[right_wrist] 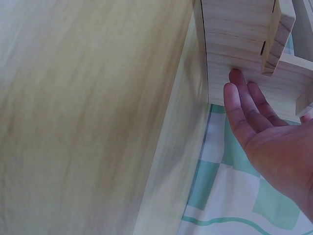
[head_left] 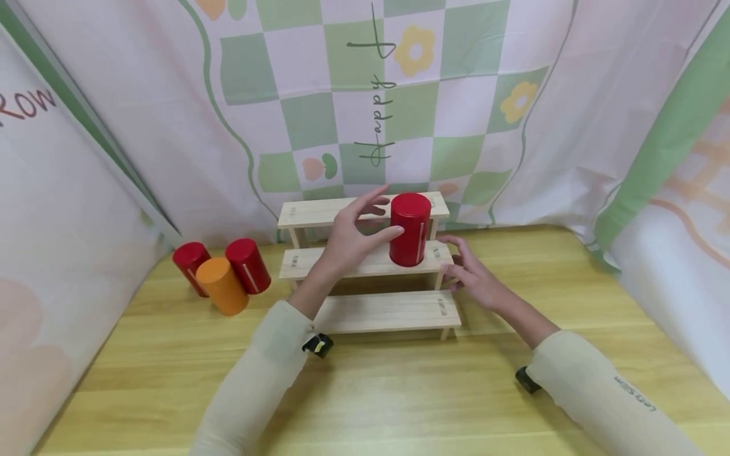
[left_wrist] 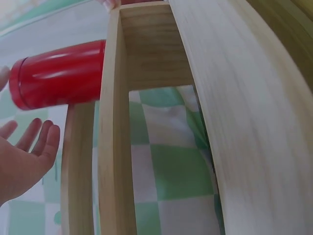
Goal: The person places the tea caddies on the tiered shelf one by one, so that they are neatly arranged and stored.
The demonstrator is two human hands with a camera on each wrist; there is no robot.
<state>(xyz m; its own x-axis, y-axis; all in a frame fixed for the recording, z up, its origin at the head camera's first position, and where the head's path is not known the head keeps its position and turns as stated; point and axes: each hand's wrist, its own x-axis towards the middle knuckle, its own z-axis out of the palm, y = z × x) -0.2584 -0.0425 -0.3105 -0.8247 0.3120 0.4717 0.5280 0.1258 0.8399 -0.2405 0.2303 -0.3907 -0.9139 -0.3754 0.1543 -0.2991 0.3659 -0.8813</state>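
Note:
A red cylindrical can (head_left: 408, 231) stands upright near the right end of the middle tier of a three-tier wooden stand (head_left: 382, 313). My left hand (head_left: 353, 231) is beside the can with its fingers spread. In the left wrist view, a gap shows between the left fingers (left_wrist: 47, 142) and the red can (left_wrist: 63, 73). My right hand (head_left: 479, 282) is at the stand's right end, thumb and fingers about the middle tier's edge. Its fingers (right_wrist: 244, 103) extend straight to the wooden side in the right wrist view, with the tips seeming to touch it.
To the left of the stand, two more red cans (head_left: 248, 266) and an orange can (head_left: 222, 286) stand close together on the wood-grain table (head_left: 365, 392). A checkered curtain (head_left: 353, 114) hangs right behind the stand, and white cloth hangs at both sides.

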